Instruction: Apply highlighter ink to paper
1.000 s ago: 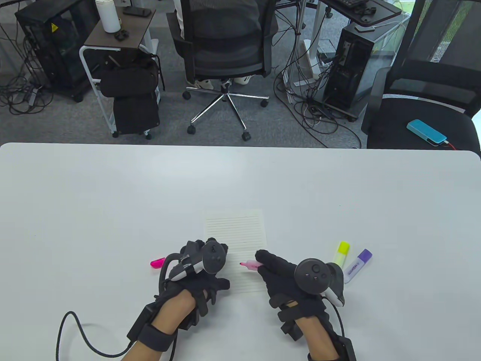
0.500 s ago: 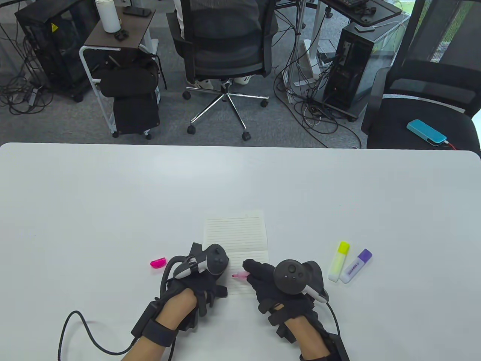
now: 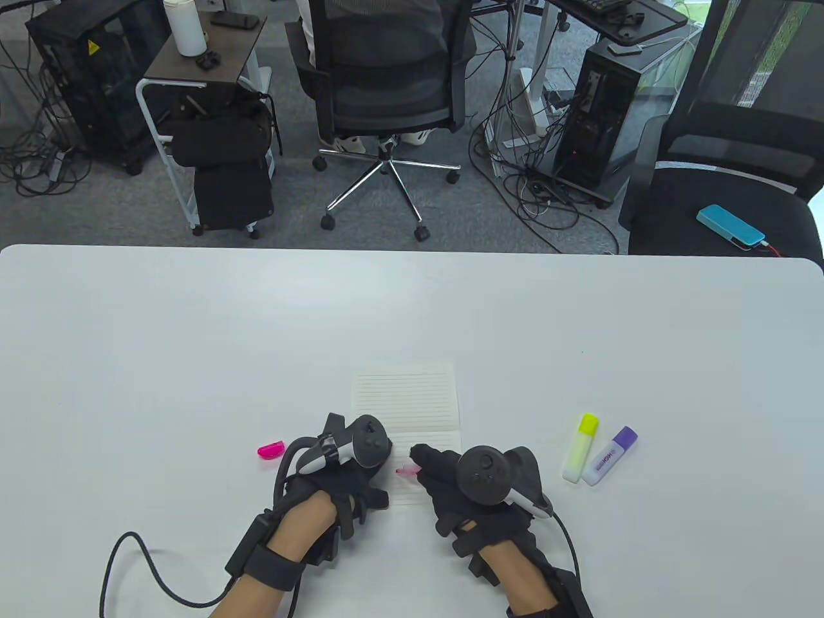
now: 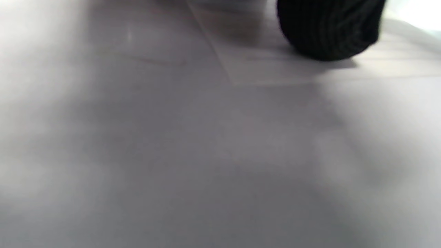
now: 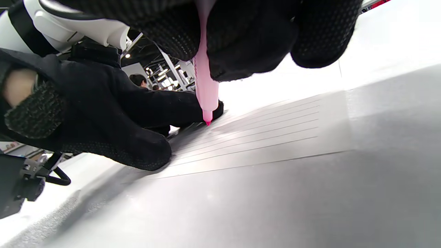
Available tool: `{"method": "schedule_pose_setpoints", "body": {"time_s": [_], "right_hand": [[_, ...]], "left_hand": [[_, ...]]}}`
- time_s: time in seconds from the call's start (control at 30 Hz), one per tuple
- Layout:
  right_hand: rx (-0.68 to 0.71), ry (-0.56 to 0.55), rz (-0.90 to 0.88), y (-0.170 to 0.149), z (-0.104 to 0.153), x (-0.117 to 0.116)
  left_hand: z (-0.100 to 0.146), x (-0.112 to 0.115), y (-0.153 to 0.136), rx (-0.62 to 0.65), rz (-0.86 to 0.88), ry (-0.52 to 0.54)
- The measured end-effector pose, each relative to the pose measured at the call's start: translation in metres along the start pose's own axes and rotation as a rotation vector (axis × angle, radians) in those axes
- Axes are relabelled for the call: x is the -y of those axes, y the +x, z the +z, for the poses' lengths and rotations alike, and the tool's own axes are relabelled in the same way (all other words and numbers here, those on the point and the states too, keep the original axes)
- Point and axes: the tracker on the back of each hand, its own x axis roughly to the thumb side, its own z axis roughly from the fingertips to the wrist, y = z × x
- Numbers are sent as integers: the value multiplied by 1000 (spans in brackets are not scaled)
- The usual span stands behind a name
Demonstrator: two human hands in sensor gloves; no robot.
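Both hands work a small lined sheet of paper (image 3: 405, 399) near the front edge of the pale grey worktop (image 3: 193, 335).

Table view: the left hand (image 3: 338, 476) rests flat on the sheet's left edge; the right hand (image 3: 450, 489) pinches a pink highlighter pen (image 3: 407, 470). A pink cap (image 3: 271, 449) lies left; yellow (image 3: 580, 447) and purple (image 3: 610, 455) highlighters lie right. Office chairs and computer towers stand behind on grey carpet. Left wrist view: a blurred fingertip (image 4: 327, 31) on paper. Right wrist view: the pen's tip (image 5: 207, 122) meets the sheet.

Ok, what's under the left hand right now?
The left hand rests on the lower left part of the lined paper, with the white table beneath. That corner of the sheet is covered, so any marks there are hidden.
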Motion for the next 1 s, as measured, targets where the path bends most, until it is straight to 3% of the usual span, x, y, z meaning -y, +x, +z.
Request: {"method": "schedule_pose_setpoints", "body": {"time_s": [0.33,0.57,0.8,1.0], "right_hand": [[-17,69,-3,5,1,5],[-20,1,-9,1,2,5],[-32,17,24,4,-1,-1],[-82,-6,78,1,2,9]], "left_hand": [[0,-1,0,2,3,4],[0,-1,0,0,5,3],[0,-1,0,0,6,3],[0,-1,0,0,6,0]]}}
